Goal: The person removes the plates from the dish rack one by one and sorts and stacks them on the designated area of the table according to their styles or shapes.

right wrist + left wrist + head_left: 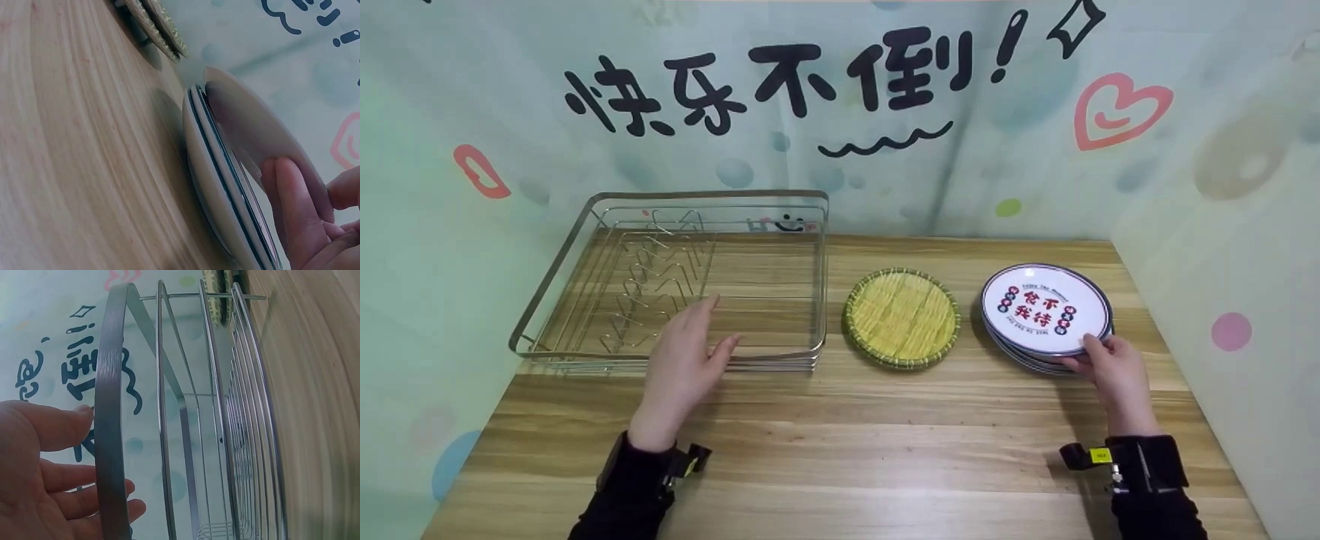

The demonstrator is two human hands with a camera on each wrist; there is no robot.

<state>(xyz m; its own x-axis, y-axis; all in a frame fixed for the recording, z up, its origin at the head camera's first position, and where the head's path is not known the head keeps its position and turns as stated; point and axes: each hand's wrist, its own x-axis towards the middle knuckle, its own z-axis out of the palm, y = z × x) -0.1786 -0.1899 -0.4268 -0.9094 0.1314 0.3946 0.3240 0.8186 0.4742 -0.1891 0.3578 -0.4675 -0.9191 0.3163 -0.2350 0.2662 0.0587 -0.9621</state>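
My right hand (1117, 371) pinches the near right rim of a white plate (1039, 322) with a dark edge and red lettering. The right wrist view shows this plate tilted up from the stacked plates (225, 185), with a gap beneath the part I hold. My left hand (682, 367) reaches over the front rim of a wire dish rack (765, 354), its thumb spread from the fingers. In the left wrist view the fingers (73, 500) reach past the rack's flat metal rim (109, 410), not curled round it.
A round woven bamboo tray (901, 319) with a green edge lies between rack and plates; the right wrist view shows two woven rims (160, 28). Wire plate dividers (652, 277) stand inside the rack. A printed cloth (885, 180) hangs behind the wooden table (855, 465).
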